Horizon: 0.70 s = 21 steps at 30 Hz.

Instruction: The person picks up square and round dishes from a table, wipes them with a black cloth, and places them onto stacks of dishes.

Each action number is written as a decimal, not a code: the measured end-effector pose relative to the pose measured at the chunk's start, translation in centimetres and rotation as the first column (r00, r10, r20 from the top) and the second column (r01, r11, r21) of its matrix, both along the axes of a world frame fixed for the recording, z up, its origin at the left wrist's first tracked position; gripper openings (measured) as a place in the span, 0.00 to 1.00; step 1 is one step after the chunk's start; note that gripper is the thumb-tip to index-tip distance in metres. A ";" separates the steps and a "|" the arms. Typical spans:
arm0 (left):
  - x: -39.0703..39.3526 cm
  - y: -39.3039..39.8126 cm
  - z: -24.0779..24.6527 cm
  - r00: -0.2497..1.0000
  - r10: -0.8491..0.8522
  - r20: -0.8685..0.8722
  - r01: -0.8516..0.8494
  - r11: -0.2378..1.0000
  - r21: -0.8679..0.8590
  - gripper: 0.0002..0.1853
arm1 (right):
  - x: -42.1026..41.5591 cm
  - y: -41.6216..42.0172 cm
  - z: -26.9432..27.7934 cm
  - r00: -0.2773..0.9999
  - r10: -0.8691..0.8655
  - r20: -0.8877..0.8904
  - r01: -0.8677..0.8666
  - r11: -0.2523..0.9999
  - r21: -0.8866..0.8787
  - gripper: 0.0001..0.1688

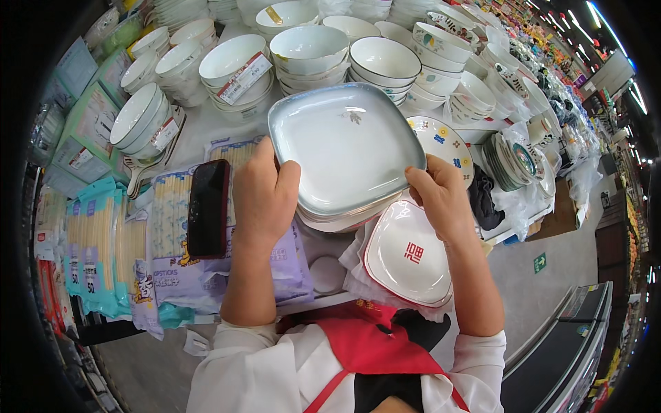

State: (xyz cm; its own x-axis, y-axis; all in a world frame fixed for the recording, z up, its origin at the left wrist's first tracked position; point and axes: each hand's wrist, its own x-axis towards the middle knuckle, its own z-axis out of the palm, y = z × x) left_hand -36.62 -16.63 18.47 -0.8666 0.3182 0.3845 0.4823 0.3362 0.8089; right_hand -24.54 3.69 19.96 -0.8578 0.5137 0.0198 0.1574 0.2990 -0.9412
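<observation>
A rounded square ceramic plate (346, 149), white with a blue-grey rim and a small leaf print, is held between both hands. My left hand (266, 193) grips its left edge, the thumb along the rim and the fingers hidden beneath. At the right corner my right hand (439, 193) pinches the rim. Below the plate lies a stack of plates (330, 224), mostly covered by it. Nearer to me, red-rimmed square plates (397, 258) with a red character rest on wrapping. A round plate with flower prints (436, 139) shows behind my right hand.
Stacks of bowls (310, 51) fill the back of the display table. On the left lie packs of chopsticks (175, 222), a dark phone (208, 209) and boxes (85, 129). A black cloth (483, 199) and stacked plates (511, 160) are at the right.
</observation>
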 end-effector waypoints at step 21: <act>1.5 0.7 -0.8 0.990 -0.072 0.119 0.049 0.981 0.185 0.23 | 0.3 0.0 -0.1 0.991 -0.099 0.093 0.077 0.973 0.217 0.18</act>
State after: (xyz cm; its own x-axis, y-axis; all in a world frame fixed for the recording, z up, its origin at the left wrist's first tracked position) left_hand -35.11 -15.92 17.68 -0.8925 0.3064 0.3309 0.3889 0.1515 0.9087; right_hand -24.20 3.67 19.91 -0.8128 0.5804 0.0508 0.2840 0.4708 -0.8353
